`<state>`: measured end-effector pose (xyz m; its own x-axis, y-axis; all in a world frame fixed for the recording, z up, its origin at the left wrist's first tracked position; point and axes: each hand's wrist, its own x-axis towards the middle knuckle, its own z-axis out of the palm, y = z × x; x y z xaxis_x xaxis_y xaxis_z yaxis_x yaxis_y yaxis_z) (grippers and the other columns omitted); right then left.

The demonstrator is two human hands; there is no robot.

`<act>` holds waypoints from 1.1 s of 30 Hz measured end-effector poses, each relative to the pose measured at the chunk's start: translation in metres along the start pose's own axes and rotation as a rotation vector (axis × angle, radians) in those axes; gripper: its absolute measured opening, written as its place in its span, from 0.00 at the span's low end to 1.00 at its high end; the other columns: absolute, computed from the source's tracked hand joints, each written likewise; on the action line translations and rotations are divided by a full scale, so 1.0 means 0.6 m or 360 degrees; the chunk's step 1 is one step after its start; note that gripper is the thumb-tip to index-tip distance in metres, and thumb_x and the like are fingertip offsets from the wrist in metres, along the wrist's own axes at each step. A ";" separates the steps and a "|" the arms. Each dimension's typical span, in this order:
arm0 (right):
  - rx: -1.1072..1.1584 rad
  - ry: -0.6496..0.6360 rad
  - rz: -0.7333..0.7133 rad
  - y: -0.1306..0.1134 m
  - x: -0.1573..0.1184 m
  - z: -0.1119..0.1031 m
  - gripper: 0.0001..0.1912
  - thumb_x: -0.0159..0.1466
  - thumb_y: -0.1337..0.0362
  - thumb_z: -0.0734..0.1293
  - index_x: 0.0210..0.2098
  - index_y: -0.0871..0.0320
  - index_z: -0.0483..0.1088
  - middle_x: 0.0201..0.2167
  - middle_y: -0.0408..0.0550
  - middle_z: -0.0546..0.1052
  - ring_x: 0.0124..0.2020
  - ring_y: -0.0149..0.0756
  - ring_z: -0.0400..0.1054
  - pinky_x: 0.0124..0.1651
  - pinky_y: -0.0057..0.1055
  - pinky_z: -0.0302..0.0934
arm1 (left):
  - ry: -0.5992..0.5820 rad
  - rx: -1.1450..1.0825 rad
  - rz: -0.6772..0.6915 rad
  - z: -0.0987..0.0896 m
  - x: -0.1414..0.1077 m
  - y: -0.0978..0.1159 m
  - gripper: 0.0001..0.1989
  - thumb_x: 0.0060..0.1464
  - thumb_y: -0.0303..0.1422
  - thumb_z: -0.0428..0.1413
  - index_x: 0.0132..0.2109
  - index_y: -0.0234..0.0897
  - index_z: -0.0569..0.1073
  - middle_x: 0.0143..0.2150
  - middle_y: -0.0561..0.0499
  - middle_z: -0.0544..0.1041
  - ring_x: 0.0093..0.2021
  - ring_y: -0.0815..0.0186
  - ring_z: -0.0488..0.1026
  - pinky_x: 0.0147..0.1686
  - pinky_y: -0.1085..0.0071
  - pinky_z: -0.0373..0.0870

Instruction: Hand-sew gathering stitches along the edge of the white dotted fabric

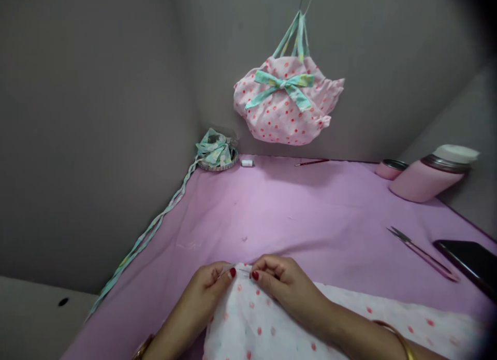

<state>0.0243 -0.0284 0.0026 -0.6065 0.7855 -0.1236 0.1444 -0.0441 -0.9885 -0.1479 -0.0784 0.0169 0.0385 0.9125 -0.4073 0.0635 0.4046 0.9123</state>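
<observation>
A white fabric with red dots [267,324] spreads from the front middle toward the lower right. My left hand [212,287] pinches the fabric's top edge between thumb and fingers. Just to the right, my right hand [285,285] is closed at the same edge, thumb against fingertips. A thin line, perhaps a needle or thread, shows between the two hands, too fine to make out. A short stretch of the edge lies between the thumbs.
A purple cloth [310,210] covers the table. At right lie thread snips [425,254], a black phone [468,264], a pink bottle [427,178] and a small pink cup [390,169]. Behind are a basket [217,167] with green fabric, a white spool [247,163] and a hanging dotted bag [287,111].
</observation>
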 end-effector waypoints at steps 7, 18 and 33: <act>-0.0483 0.0001 -0.0205 -0.002 -0.015 -0.006 0.10 0.62 0.67 0.59 0.29 0.61 0.70 0.22 0.43 0.71 0.24 0.28 0.62 0.28 0.24 0.55 | 0.0066 0.0058 -0.0023 -0.004 0.007 -0.022 0.17 0.50 0.45 0.52 0.25 0.35 0.65 0.21 0.57 0.58 0.22 0.71 0.54 0.20 0.77 0.51; -0.0403 0.0044 -0.0180 -0.011 -0.015 -0.014 0.09 0.64 0.66 0.56 0.33 0.59 0.66 0.23 0.41 0.67 0.24 0.28 0.61 0.28 0.23 0.56 | 0.0076 0.0035 -0.0030 -0.003 0.002 -0.018 0.16 0.53 0.44 0.51 0.27 0.35 0.67 0.25 0.55 0.61 0.27 0.70 0.57 0.24 0.76 0.56; -0.0597 -0.0077 -0.0136 0.004 -0.005 -0.013 0.09 0.64 0.67 0.56 0.30 0.59 0.66 0.20 0.40 0.67 0.21 0.27 0.60 0.26 0.22 0.54 | 0.0147 0.0137 -0.0078 0.002 0.008 -0.019 0.16 0.49 0.44 0.55 0.28 0.33 0.72 0.23 0.53 0.69 0.24 0.68 0.63 0.23 0.75 0.61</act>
<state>0.0324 -0.0260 0.0011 -0.6635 0.7462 -0.0548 0.3621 0.2561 -0.8963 -0.1472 -0.0786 0.0044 -0.0583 0.8951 -0.4421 0.1489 0.4457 0.8827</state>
